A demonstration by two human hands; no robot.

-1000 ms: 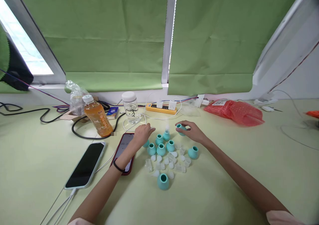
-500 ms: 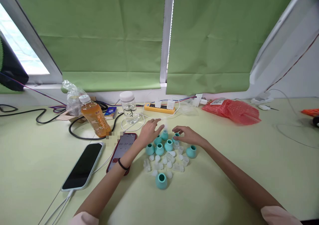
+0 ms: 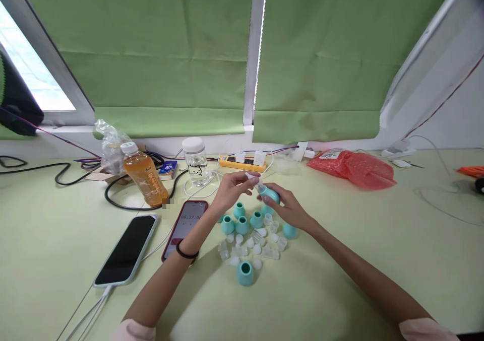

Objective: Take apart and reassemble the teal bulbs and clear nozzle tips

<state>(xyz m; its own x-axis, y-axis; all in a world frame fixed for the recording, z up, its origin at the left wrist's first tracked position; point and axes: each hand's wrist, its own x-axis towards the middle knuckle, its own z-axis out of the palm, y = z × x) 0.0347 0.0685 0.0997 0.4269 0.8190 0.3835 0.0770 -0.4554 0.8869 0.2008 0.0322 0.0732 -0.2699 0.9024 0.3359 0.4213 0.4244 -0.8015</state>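
Note:
My right hand (image 3: 289, 207) is closed around a small teal rounded bottle (image 3: 270, 194), tilted with its neck to the left. My left hand (image 3: 233, 190) pinches a small whitish translucent piece (image 3: 252, 177) at the bottle's neck; whether it is a cap or a nozzle I cannot make out. Below my hands stand several more teal bottles with open mouths, such as the one nearest me (image 3: 245, 273). Among them lie several clear plastic caps (image 3: 270, 253) and small white pieces (image 3: 257, 264). My right wrist partly covers a teal bottle (image 3: 290, 231).
On the left lie a white-edged phone (image 3: 126, 250) and a red-cased phone (image 3: 189, 220) showing a timer. Behind are a bottle of orange drink (image 3: 145, 177), a clear jar (image 3: 195, 162) and a yellow power strip (image 3: 242, 164). A red bubble-wrap bag (image 3: 351, 168) lies at the back right.
My right hand has lifted a teal bottle off the table, and the bottle now tilts left. My left hand has turned toward it and pinches a whitish piece at its neck.

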